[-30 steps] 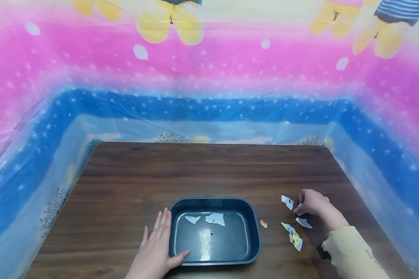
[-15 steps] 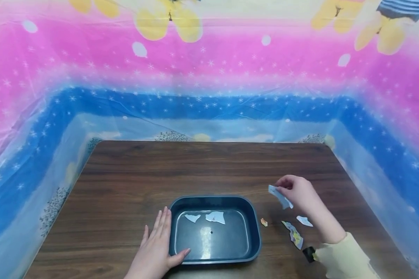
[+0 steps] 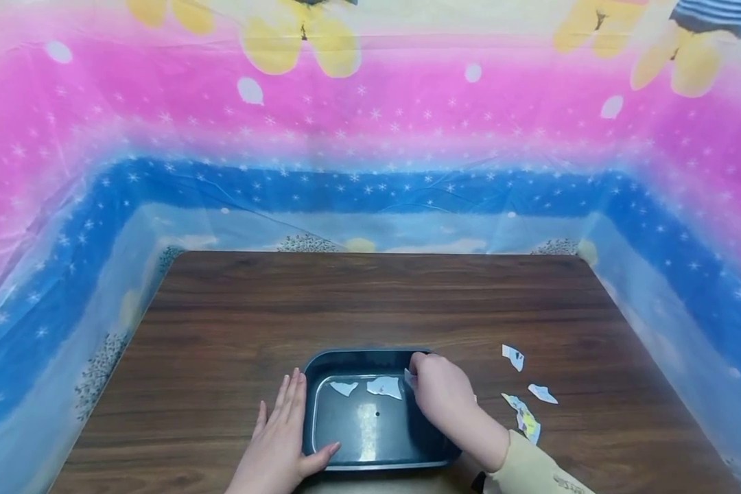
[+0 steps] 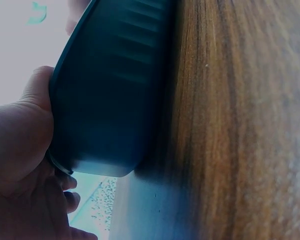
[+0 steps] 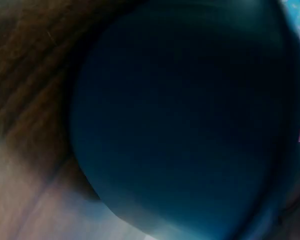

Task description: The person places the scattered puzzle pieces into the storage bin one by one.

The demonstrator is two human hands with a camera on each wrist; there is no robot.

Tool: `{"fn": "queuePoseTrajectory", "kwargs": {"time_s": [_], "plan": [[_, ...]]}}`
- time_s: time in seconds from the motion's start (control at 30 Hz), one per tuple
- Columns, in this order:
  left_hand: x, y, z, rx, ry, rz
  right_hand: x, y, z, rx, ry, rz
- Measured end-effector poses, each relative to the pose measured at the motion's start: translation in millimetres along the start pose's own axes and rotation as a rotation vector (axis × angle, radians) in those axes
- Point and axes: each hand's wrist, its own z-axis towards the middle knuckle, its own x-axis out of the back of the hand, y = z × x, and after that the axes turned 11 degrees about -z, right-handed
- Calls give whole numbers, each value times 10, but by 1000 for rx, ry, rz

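Note:
A dark blue-grey plastic tray [image 3: 370, 468] sits on the wooden table, with two white torn paper scraps, a smaller one [image 3: 344, 388] and a larger one [image 3: 384, 386], lying in it. Along its left side rests my left hand [image 3: 278, 439], fingers straight, thumb over the near rim; the left wrist view also has this hand [image 4: 20, 145] against the tray wall [image 4: 105, 100]. My right hand [image 3: 444, 391] is over the tray's right part and pinches a paper scrap [image 3: 409, 378], mostly hidden behind the fingers. In the right wrist view the tray's wall [image 5: 180, 125] fills most of the picture.
Right of the tray lie a whitish scrap [image 3: 514, 357], a small pale scrap [image 3: 543, 394] and a longer yellow-patterned scrap [image 3: 525, 417]. The brown table [image 3: 370, 295] extends behind the tray. A printed pink and blue cloth [image 3: 370, 137] surrounds its back and sides.
My right hand picked up a paper scrap from the table on the right and carried it left to the tray. My left hand stayed at the tray's left side.

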Motion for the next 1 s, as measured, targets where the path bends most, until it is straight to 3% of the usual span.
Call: {"fn": "queuePoseTrajectory", "kwargs": {"time_s": [0.13, 0.27, 0.57, 0.8, 1.0], "plan": [[-3, 14, 3, 27, -13, -7, -119, -46, 22, 13, -13, -96], [-5, 16, 13, 47, -30, -9, -101, -55, 16, 5, -50, -146], [0, 5, 17, 34, -29, -6, 377, 90, -72, -46, -98, -57], [11, 14, 7, 16, -15, -4, 587, 642, 49, -162, -126, 45], [2, 20, 8, 19, -21, -13, 403, 1317, 221, -257, -155, 31]]}}
